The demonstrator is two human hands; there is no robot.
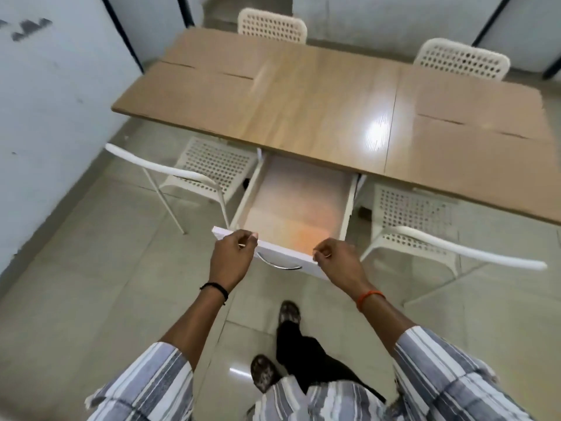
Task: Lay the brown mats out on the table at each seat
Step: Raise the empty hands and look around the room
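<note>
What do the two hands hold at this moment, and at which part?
Both hands grip the open white drawer by the top edge of its front panel: left hand near the left corner, right hand near the right.

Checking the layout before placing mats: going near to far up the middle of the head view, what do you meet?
Shoes → right hand → drawer front → open drawer → table → far chair.

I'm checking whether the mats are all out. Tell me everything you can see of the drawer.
The drawer is pulled out from under the wooden table's near edge. It has white sides, a white front panel with a curved metal handle, and a pale bottom that looks bare. The left hand and right hand grip the front panel's top edge.
</note>
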